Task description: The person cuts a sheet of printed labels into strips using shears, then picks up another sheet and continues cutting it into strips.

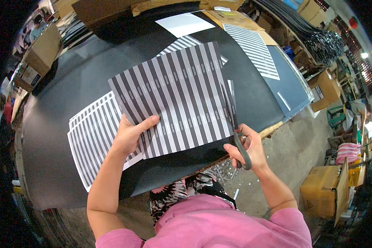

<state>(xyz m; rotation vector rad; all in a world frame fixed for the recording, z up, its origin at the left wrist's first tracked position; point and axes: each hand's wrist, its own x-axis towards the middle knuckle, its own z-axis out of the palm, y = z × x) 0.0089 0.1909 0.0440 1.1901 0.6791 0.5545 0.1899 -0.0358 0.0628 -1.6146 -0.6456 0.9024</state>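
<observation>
The striped sheet (173,97) is held up just above the black table (70,78), tilted. The left hand (130,134) pinches the sheet's lower left corner, thumb on top. At the sheet's right edge run the scissors (237,132), gripped by the right hand (250,149) with fingers through the handles (the blades look nearly closed, though that is hard to tell). Beneath the sheet's left side lies a stack of striped sheets (91,136). Beyond the sheet's far edge rests a white sheet (185,23).
</observation>
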